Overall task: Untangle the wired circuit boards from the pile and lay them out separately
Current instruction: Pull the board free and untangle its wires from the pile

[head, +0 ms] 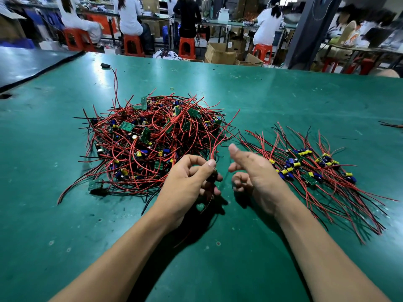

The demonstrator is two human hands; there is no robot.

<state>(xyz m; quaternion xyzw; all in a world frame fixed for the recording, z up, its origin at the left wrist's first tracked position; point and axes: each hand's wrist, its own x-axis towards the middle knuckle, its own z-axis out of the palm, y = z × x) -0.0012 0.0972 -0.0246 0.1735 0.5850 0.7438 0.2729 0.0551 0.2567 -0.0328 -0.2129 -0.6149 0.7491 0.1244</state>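
Green worktop (272,99): left hand (187,184) pinches one dark wired board (212,178), its red wire (214,147) running up into the tangled red-and-black wire pile (152,138), right hand (255,177) loose, empty, nearer the laid-out row (316,168).

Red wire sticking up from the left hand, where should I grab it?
Pinch the red wire low, just above the left hand, coming from the right with the open right hand. There it stands nearly upright with open space on that side; higher up it bends away.
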